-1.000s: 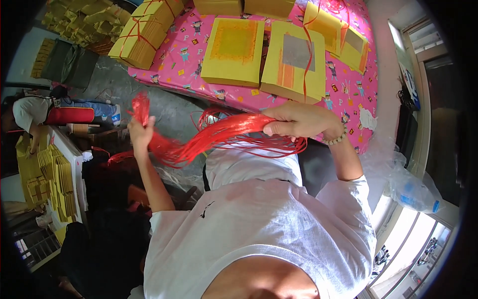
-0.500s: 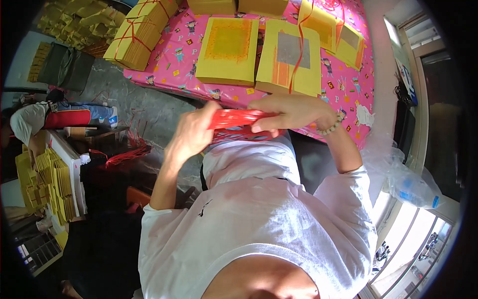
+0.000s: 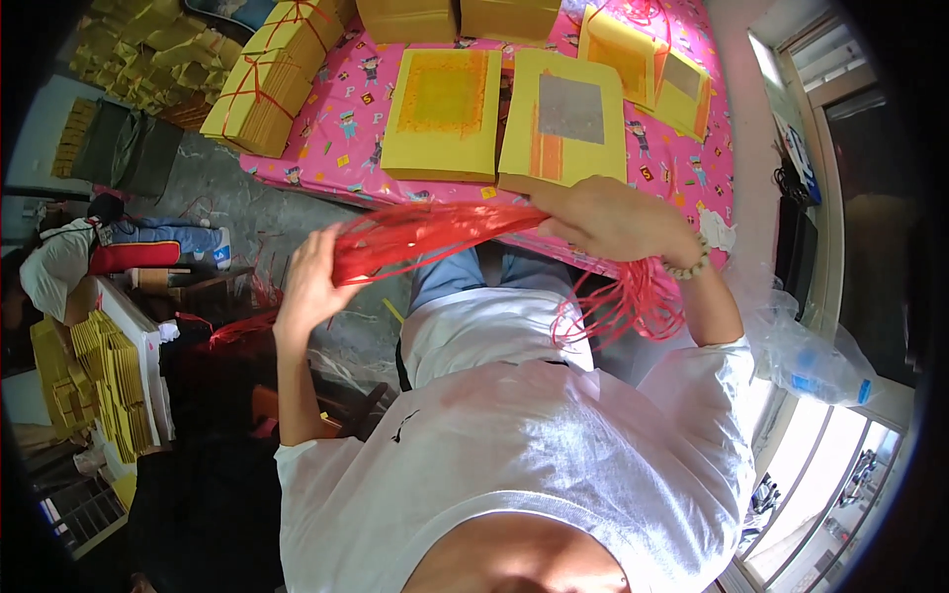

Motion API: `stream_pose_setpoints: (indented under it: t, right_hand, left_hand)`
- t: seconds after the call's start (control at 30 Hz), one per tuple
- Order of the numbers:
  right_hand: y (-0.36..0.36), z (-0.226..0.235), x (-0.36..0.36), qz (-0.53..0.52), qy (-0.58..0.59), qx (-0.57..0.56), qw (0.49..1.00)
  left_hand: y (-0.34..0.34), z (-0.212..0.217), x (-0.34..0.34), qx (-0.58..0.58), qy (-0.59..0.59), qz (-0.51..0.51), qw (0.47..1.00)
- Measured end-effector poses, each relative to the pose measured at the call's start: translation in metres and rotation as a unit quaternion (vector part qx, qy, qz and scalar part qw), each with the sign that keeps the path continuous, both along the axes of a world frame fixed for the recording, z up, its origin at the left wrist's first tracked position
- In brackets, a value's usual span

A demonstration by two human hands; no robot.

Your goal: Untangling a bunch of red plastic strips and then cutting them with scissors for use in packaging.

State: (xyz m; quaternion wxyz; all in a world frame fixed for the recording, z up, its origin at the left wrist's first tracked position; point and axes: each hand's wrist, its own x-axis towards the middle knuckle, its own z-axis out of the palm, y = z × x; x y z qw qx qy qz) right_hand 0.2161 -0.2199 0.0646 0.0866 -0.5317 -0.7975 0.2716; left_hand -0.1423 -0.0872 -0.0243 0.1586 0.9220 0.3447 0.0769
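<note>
A bundle of thin red plastic strings (image 3: pixel 435 234) stretches between my hands, in front of the table's near edge. My right hand (image 3: pixel 623 222), with a beaded bracelet at its wrist, is closed round the bundle; its loose, curled ends hang below the palm. My left hand (image 3: pixel 311 282) grips the other end, its fingers bent behind the strings and partly hidden. Beyond the bundle lie a stack of yellow paper with an orange-yellow printed square (image 3: pixel 440 114) and one with a grey square (image 3: pixel 570 111).
The table has a pink patterned cover (image 3: pixel 326 124). A string-tied yellow paper stack (image 3: pixel 259 94) stands at its left, more stacks at the back. Far left, a person (image 3: pixel 59 262) works at another table with folded yellow paper (image 3: pixel 111 371). A clear plastic bag (image 3: pixel 806 361) is at right.
My hands have moved apart, the left one going left and down, and the bundle is now stretched wide between them. The string ends now dangle below my right hand.
</note>
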Motion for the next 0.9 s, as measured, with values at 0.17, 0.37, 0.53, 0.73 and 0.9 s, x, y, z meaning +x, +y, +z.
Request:
stream_pose_setpoints:
  t: [0.17, 0.37, 0.53, 0.73, 0.9]
  right_hand:
    - [0.007, -0.006, -0.045, 0.017, -0.085, 0.057, 0.995]
    - [-0.001, 0.002, -0.053, 0.036, -0.087, 0.000, 0.996]
    - [-0.019, 0.002, -0.007, -0.022, -0.091, 0.064, 0.994]
    - [-0.022, -0.015, 0.012, -0.083, -0.227, 0.188, 0.952]
    - [-0.003, -0.013, -0.009, -0.070, -0.238, 0.292, 0.924]
  left_hand:
    - [-0.049, 0.048, 0.100, -0.021, -0.190, -0.143, 0.971]
    - [-0.063, 0.014, 0.107, -0.043, -0.133, -0.145, 0.980]
    - [-0.034, -0.005, 0.058, 0.051, -0.166, -0.066, 0.983]
    - [-0.017, -0.046, 0.027, 0.001, -0.103, -0.044, 0.994]
    - [-0.039, 0.004, 0.085, 0.009, -0.137, -0.129, 0.982]
